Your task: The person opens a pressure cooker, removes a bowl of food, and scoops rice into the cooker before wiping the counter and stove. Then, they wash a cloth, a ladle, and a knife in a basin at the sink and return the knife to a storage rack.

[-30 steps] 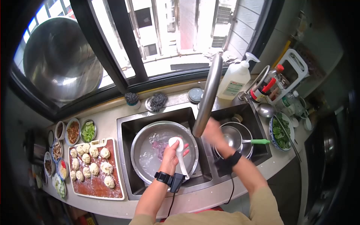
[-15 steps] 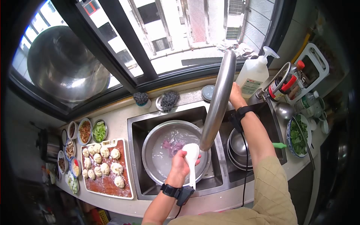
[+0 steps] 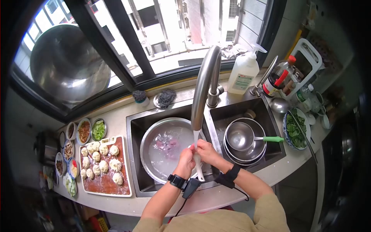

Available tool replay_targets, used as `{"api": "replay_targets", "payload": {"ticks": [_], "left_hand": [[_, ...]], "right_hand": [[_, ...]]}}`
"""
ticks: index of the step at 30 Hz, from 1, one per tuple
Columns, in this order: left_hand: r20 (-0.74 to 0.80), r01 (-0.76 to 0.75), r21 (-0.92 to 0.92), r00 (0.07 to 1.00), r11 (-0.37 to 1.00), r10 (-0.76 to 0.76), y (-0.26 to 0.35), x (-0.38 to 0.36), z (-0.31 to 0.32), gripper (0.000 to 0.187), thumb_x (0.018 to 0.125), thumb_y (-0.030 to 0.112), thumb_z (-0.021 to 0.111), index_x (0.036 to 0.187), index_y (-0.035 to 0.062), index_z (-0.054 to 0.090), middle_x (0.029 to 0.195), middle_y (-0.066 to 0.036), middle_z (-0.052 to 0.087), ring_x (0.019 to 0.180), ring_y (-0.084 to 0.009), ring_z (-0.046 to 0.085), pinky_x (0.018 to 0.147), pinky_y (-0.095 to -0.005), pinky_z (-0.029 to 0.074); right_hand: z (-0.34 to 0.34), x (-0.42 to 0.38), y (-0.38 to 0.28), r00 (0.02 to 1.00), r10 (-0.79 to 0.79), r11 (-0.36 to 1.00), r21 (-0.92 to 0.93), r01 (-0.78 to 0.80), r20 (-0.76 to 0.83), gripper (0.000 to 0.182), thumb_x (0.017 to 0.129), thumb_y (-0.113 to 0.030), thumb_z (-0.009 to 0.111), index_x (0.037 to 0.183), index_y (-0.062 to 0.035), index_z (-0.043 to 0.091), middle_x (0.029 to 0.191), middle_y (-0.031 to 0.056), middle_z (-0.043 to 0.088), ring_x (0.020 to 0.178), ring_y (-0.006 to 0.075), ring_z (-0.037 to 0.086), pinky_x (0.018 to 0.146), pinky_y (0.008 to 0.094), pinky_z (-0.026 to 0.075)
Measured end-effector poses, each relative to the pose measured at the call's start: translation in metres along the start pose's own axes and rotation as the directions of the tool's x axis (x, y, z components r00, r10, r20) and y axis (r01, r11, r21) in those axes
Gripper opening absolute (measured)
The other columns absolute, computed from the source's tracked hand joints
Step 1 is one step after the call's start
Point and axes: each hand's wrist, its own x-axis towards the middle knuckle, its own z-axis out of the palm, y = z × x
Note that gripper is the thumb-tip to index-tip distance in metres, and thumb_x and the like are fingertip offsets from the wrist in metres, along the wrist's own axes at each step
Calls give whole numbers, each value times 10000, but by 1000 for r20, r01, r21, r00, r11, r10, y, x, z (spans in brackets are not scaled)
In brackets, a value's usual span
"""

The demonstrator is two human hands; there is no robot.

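Note:
Below the steel faucet, my left hand and my right hand are closed together around a white rice paddle. Its handle points down toward me, with the end showing below my hands; the fingers hide most of its head. A pale streak, which looks like running water, joins the spout to the paddle. Under my hands, a wide metal basin of cloudy water sits in the left sink bowl. Something pinkish shows in the water, too blurred to name.
The right sink bowl holds stacked metal bowls and a green-handled pan. On the left are a floured board with several buns and small dishes. A pump bottle, sauce bottle and bowl of greens stand to the right.
My right hand has come down from behind the faucet to the paddle. Both hands now grip the paddle, which has moved under the spout. The pale streak below the spout is new.

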Motion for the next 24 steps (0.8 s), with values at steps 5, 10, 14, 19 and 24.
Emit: {"api": "replay_targets", "payload": {"ticks": [5, 10, 14, 19, 24], "left_hand": [[69, -163, -93, 983, 982, 170, -22, 15, -9, 126, 808, 71, 450, 864, 27, 553, 861, -123, 588, 770, -227, 580, 710, -353, 485], [-25, -132, -40, 991, 990, 131, -49, 41, -7, 143, 819, 113, 441, 825, 18, 548, 789, -103, 579, 730, -208, 562, 666, -341, 460], [-36, -299, 317, 944, 900, 327, -62, 58, -4, 235, 851, 210, 410, 867, 6, 525, 766, -76, 550, 707, -171, 514, 615, -337, 412], [-38, -165, 283, 982, 945, 183, -22, 9, 17, 287, 842, 236, 407, 976, -11, 464, 849, -110, 502, 769, -187, 457, 670, -354, 397], [5, -163, 224, 986, 961, 166, -7, -20, 20, 419, 825, 364, 411, 1092, 45, 359, 965, -139, 455, 827, -216, 439, 644, -407, 401]], "right_hand": [[7, -10, 4, 983, -172, 963, -200, 183, 69, 349, 850, -155, 380, 1162, -22, 460, 1170, 182, 476, 1093, 304, 453, 914, 343, 356], [4, 2, 40, 986, -35, 999, 32, 30, 163, 398, 823, -182, 341, 1135, 38, 453, 1163, 224, 470, 1111, 326, 424, 957, 356, 303], [18, 0, 37, 980, 53, 984, 159, -84, 191, 371, 837, -122, 343, 1174, 13, 424, 1121, 153, 506, 1071, 268, 460, 916, 313, 344], [17, -25, 2, 947, 283, 860, 399, -320, 150, 363, 839, -89, 346, 1188, -11, 409, 1069, 111, 524, 984, 213, 517, 828, 295, 414], [15, -39, -25, 884, 395, 722, 511, -466, 249, 369, 808, -44, 377, 1174, -12, 417, 1010, 99, 534, 857, 181, 567, 674, 291, 482]]}}
